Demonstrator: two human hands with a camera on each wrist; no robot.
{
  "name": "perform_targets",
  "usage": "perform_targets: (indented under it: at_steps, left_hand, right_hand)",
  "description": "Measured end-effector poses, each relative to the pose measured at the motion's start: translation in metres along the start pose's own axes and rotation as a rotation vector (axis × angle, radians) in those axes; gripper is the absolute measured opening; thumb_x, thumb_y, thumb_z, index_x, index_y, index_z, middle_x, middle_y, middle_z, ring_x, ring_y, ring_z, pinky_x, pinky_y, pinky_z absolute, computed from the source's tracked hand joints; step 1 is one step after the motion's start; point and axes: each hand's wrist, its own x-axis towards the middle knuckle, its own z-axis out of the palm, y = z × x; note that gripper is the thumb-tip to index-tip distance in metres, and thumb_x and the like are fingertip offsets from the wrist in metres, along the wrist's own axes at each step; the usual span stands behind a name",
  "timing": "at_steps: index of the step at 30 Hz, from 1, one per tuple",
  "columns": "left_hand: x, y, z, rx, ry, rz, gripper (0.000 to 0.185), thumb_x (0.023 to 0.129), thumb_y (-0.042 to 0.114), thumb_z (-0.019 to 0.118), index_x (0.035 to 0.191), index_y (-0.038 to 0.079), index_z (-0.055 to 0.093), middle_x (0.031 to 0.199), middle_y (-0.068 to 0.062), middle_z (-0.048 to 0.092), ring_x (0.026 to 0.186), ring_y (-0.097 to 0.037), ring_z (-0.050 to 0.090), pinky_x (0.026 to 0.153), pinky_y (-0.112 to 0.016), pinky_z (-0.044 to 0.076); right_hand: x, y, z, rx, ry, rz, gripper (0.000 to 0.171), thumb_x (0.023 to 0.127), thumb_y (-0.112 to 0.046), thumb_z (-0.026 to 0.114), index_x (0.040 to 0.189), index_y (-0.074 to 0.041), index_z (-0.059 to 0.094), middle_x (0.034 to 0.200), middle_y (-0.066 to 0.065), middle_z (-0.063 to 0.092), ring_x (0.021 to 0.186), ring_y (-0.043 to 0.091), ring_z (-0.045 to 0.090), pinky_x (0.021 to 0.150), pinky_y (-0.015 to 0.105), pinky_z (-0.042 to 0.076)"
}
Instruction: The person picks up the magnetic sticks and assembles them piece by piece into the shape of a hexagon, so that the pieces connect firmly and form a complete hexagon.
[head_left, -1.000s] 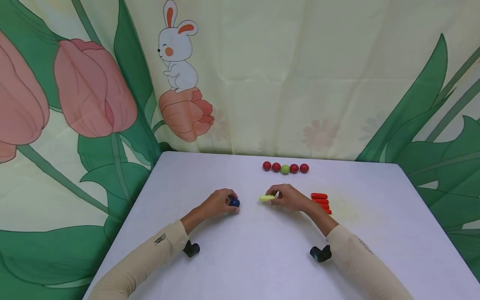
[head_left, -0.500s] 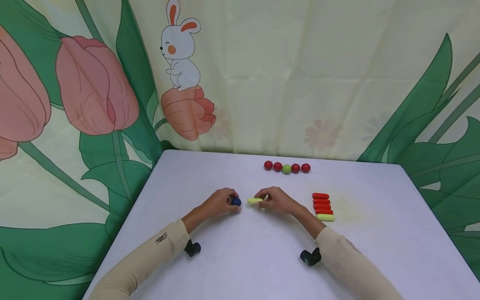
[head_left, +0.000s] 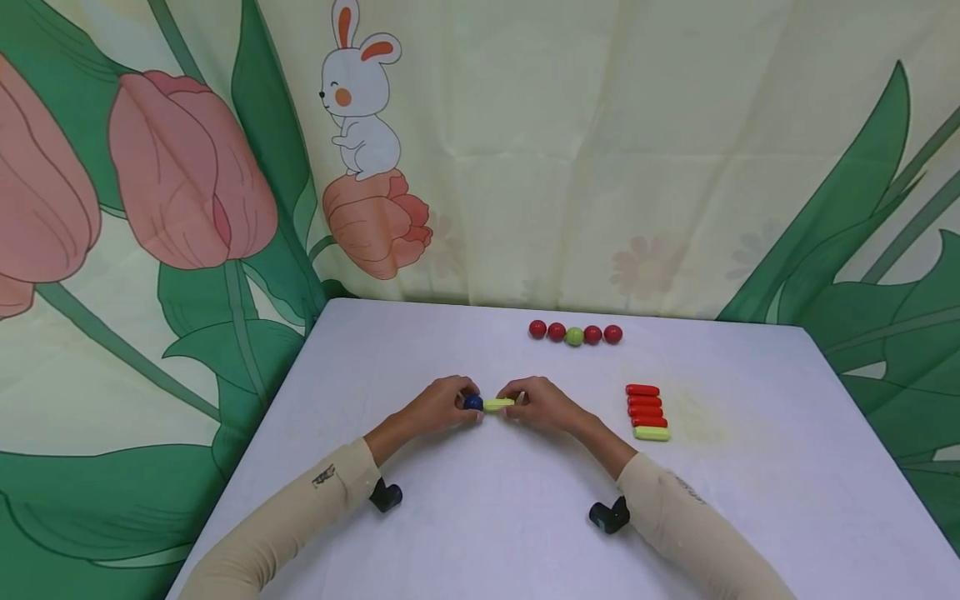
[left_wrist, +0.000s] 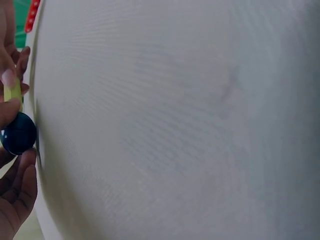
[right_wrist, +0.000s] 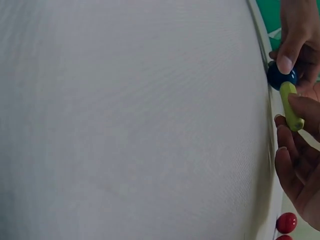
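My left hand (head_left: 442, 406) pinches a dark blue ball (head_left: 472, 402) low over the white table (head_left: 480, 517). My right hand (head_left: 534, 402) pinches a yellow-green stick (head_left: 497, 404) by its right end. The stick's left tip meets the ball. The left wrist view shows the blue ball (left_wrist: 18, 134) between my fingers with the stick (left_wrist: 13, 92) just beyond it. The right wrist view shows the stick (right_wrist: 291, 106) touching the ball (right_wrist: 280, 76).
A row of balls (head_left: 574, 333), red with one green in the middle, lies near the table's far edge. To the right lies a stack of red sticks (head_left: 644, 405) with one yellow-green stick (head_left: 652, 433) at its near end. A printed cloth backdrop (head_left: 525, 150) hangs behind.
My right hand has carried the yellow-green stick leftwards from beside the red sticks until its tip meets the blue ball. My left hand has stayed put with the ball.
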Motion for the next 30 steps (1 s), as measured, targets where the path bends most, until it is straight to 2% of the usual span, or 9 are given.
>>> perform_targets:
  at_steps: [5, 17, 26, 30]
  left_hand:
    - [0.0003, -0.0004, -0.0009, 0.001, -0.002, 0.0, 0.038, 0.088, 0.027, 0.08, 0.117, 0.007, 0.067, 0.105, -0.003, 0.067, 0.089, -0.012, 0.059, 0.077, -0.026, 0.053]
    - [0.0005, 0.0003, -0.0024, -0.004, -0.007, -0.009, 0.039, 0.085, 0.027, 0.082, 0.116, 0.007, 0.067, 0.103, -0.004, 0.067, 0.086, -0.013, 0.059, 0.076, -0.025, 0.054]
    - [0.0007, 0.0007, -0.0035, -0.02, -0.025, -0.022, 0.039, 0.085, 0.025, 0.082, 0.115, 0.007, 0.067, 0.102, -0.004, 0.067, 0.087, -0.013, 0.058, 0.079, -0.028, 0.054]
    - [0.0013, 0.0018, -0.0047, 0.014, -0.035, -0.012, 0.04, 0.085, 0.026, 0.082, 0.117, 0.007, 0.067, 0.104, -0.004, 0.068, 0.091, -0.013, 0.06, 0.083, -0.03, 0.055]
  right_hand:
    - [0.0006, -0.0006, 0.0018, -0.025, 0.014, 0.019, 0.023, 0.09, -0.016, 0.075, 0.113, -0.014, 0.075, 0.1, -0.001, 0.072, 0.081, 0.013, 0.056, 0.072, 0.023, 0.049]
    - [-0.0027, 0.0004, 0.0022, -0.066, 0.047, -0.005, 0.023, 0.089, -0.016, 0.077, 0.111, -0.012, 0.075, 0.099, 0.0, 0.072, 0.081, 0.011, 0.058, 0.074, 0.023, 0.049]
    - [-0.0024, 0.003, 0.0005, -0.044, 0.027, 0.004, 0.025, 0.089, -0.015, 0.076, 0.113, -0.011, 0.075, 0.101, -0.001, 0.072, 0.083, 0.013, 0.058, 0.075, 0.024, 0.05]
    - [-0.0018, 0.0067, 0.0003, -0.04, 0.019, -0.013, 0.023, 0.089, -0.014, 0.076, 0.112, -0.012, 0.074, 0.099, -0.001, 0.071, 0.082, 0.013, 0.058, 0.074, 0.024, 0.05]
